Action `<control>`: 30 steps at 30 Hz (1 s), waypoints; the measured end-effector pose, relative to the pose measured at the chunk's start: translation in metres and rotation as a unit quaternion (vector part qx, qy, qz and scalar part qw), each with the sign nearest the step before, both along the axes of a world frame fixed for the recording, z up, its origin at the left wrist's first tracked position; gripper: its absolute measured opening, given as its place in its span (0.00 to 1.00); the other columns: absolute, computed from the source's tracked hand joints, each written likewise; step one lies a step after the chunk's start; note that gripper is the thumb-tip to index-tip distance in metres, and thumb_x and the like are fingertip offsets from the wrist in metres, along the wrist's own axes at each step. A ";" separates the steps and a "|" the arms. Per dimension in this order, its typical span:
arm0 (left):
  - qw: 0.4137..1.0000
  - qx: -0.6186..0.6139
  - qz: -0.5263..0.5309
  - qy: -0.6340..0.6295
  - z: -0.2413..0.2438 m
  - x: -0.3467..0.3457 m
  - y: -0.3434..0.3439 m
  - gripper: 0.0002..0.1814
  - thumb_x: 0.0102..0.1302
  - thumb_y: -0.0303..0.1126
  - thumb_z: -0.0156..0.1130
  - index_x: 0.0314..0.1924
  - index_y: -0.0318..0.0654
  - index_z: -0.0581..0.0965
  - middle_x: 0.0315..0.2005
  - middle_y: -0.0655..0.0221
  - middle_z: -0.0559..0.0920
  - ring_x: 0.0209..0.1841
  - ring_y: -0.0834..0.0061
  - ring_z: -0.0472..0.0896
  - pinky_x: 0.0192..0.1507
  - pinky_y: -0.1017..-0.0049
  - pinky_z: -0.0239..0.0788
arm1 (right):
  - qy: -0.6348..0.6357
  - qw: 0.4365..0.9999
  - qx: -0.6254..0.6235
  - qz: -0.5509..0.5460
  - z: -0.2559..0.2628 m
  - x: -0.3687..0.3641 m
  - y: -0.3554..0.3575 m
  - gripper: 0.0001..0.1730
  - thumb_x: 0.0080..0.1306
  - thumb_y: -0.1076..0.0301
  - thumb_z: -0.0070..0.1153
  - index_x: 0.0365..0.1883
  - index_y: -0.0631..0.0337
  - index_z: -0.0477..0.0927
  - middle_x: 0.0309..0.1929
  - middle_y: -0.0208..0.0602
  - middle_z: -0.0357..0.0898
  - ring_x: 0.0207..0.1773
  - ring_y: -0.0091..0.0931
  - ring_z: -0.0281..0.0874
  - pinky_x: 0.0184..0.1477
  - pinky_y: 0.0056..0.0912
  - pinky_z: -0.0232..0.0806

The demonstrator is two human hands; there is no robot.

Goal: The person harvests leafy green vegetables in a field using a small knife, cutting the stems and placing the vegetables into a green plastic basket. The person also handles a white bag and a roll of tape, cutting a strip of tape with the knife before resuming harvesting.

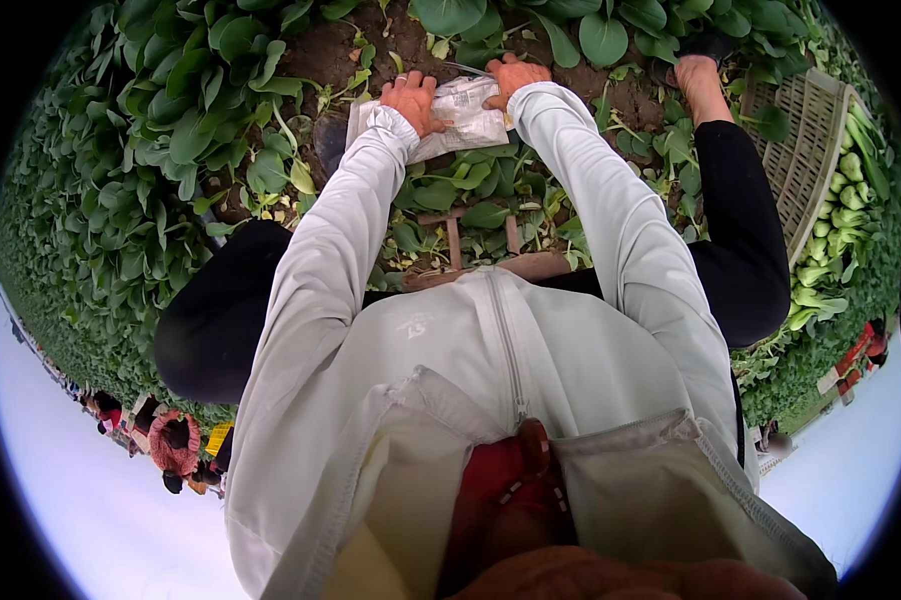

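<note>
A creased sheet of printed paper, like newspaper, lies near the soil between my two hands. My left hand, with a ring on one finger, presses on its left part, thumb pointing inward. At its upper right corner is my right hand, with the fingers curled beside a thin metal edge, perhaps a blade; whether the hand grips it or the paper cannot be told. Loose green leaves lie just below the paper. Leafy greens stand in the soil beyond both hands.
Dense rows of leafy greens fill the left side. A beige plastic crate stands at the right, with harvested bok choy beside it. A low wooden stool is beneath me. Several people are far off, lower left.
</note>
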State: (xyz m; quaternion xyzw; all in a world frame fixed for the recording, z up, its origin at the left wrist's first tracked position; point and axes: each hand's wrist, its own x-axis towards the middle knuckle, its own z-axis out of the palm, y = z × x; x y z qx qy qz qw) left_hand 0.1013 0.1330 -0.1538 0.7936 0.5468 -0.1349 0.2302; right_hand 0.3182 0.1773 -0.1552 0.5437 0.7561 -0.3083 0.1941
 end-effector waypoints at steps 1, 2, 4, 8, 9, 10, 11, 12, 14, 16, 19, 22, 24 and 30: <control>1.000 -0.029 0.003 0.006 0.001 0.003 0.005 0.44 0.45 0.59 0.75 0.57 0.42 0.74 0.50 0.59 0.79 0.56 0.54 0.76 0.57 0.56 0.64 | 0.005 1.000 -0.008 0.000 -0.003 0.004 0.001 0.37 0.50 0.49 0.71 0.57 0.50 0.76 0.60 0.42 0.72 0.58 0.42 0.77 0.59 0.47 0.70; 0.998 -0.057 0.006 0.012 0.002 0.006 0.009 0.45 0.45 0.60 0.75 0.58 0.42 0.74 0.51 0.58 0.79 0.56 0.54 0.77 0.57 0.56 0.65 | 0.008 1.000 -0.021 -0.003 -0.006 0.009 -0.001 0.37 0.51 0.46 0.70 0.57 0.50 0.77 0.58 0.43 0.75 0.61 0.41 0.75 0.62 0.47 0.67; 0.991 -0.133 -0.019 0.021 0.006 0.008 0.015 0.43 0.47 0.61 0.73 0.59 0.43 0.76 0.49 0.55 0.82 0.55 0.53 0.79 0.57 0.59 0.66 | 0.003 0.999 -0.051 -0.003 -0.001 0.012 0.001 0.37 0.51 0.45 0.70 0.57 0.50 0.78 0.58 0.43 0.76 0.61 0.41 0.76 0.62 0.47 0.67; 0.993 -0.066 -0.041 -0.087 0.005 0.012 -0.009 0.26 0.55 0.51 0.70 0.51 0.46 0.81 0.43 0.55 0.83 0.48 0.54 0.81 0.50 0.58 0.69 | 0.034 0.999 -0.030 0.013 0.007 0.030 -0.010 0.41 0.50 0.43 0.70 0.62 0.48 0.76 0.57 0.41 0.79 0.61 0.39 0.76 0.63 0.45 0.67; 0.991 -0.065 -0.044 -0.109 0.013 0.015 -0.013 0.23 0.56 0.48 0.70 0.48 0.46 0.81 0.40 0.56 0.84 0.46 0.55 0.81 0.49 0.58 0.68 | 0.048 0.999 -0.022 0.014 0.013 0.033 -0.013 0.42 0.49 0.43 0.70 0.62 0.48 0.75 0.57 0.41 0.79 0.61 0.39 0.76 0.63 0.45 0.67; 0.988 -0.063 -0.047 -0.131 0.021 0.018 -0.017 0.19 0.57 0.46 0.69 0.45 0.46 0.81 0.38 0.57 0.84 0.44 0.55 0.82 0.47 0.57 0.68 | 0.035 0.994 -0.098 0.015 0.019 0.035 -0.010 0.46 0.47 0.44 0.71 0.65 0.48 0.74 0.58 0.41 0.79 0.61 0.39 0.76 0.64 0.44 0.67; 0.985 -0.062 -0.050 -0.152 0.028 0.021 -0.021 0.15 0.58 0.44 0.68 0.43 0.46 0.80 0.35 0.58 0.85 0.42 0.55 0.82 0.46 0.57 0.68 | 0.037 0.994 -0.104 0.010 0.025 0.038 -0.014 0.46 0.47 0.44 0.71 0.65 0.48 0.73 0.58 0.41 0.79 0.61 0.40 0.76 0.64 0.44 0.67; 0.986 -0.056 -0.064 -0.146 0.039 0.023 -0.021 0.11 0.60 0.40 0.66 0.39 0.46 0.77 0.28 0.63 0.84 0.37 0.55 0.83 0.43 0.58 0.67 | 0.041 0.993 -0.109 0.006 0.030 0.041 -0.019 0.47 0.47 0.44 0.72 0.66 0.47 0.73 0.59 0.41 0.79 0.60 0.40 0.77 0.65 0.44 0.67; 0.989 -0.027 -0.101 -0.106 0.048 0.022 -0.023 0.13 0.60 0.41 0.66 0.41 0.47 0.77 0.27 0.63 0.84 0.36 0.56 0.83 0.44 0.58 0.67 | 0.063 0.993 -0.099 -0.002 0.039 0.045 -0.031 0.45 0.47 0.44 0.71 0.65 0.47 0.75 0.56 0.42 0.81 0.58 0.41 0.78 0.63 0.44 0.67; 0.995 0.014 -0.090 -0.043 0.056 0.019 -0.022 0.18 0.57 0.46 0.68 0.44 0.48 0.76 0.27 0.63 0.84 0.34 0.56 0.83 0.45 0.57 0.67 | 0.093 0.988 -0.094 -0.074 0.057 0.044 -0.038 0.42 0.48 0.43 0.70 0.61 0.49 0.78 0.52 0.43 0.83 0.56 0.41 0.79 0.62 0.44 0.68; 0.984 0.177 0.009 -0.004 0.082 0.011 -0.019 0.23 0.56 0.52 0.68 0.45 0.48 0.77 0.26 0.63 0.84 0.32 0.54 0.83 0.46 0.55 0.66 | 0.114 0.977 -0.053 -0.172 0.074 0.042 -0.050 0.36 0.49 0.44 0.68 0.54 0.51 0.83 0.48 0.44 0.85 0.52 0.41 0.81 0.59 0.42 0.70; 0.976 0.071 0.207 -0.007 0.091 0.015 -0.019 0.21 0.57 0.51 0.68 0.39 0.40 0.82 0.30 0.53 0.85 0.36 0.50 0.84 0.45 0.58 0.72 | 0.085 0.968 -0.020 -0.235 0.093 0.025 -0.053 0.36 0.50 0.45 0.68 0.56 0.52 0.83 0.49 0.46 0.84 0.51 0.42 0.82 0.58 0.42 0.71; 0.919 0.071 0.364 -0.131 0.059 0.010 -0.032 0.25 0.54 0.51 0.68 0.39 0.35 0.85 0.35 0.46 0.85 0.39 0.46 0.83 0.44 0.59 0.75 | 0.099 0.952 0.023 -0.288 0.106 0.005 -0.062 0.36 0.50 0.46 0.68 0.56 0.55 0.82 0.49 0.48 0.84 0.52 0.43 0.82 0.58 0.42 0.71; 0.621 -0.131 0.598 -0.489 0.070 0.039 -0.045 0.29 0.58 0.50 0.70 0.48 0.31 0.80 0.42 0.58 0.85 0.41 0.67 0.83 0.48 0.69 0.73 | 0.184 0.882 0.081 -0.425 0.122 -0.028 -0.099 0.27 0.51 0.54 0.66 0.49 0.56 0.85 0.44 0.50 0.85 0.48 0.47 0.82 0.54 0.46 0.72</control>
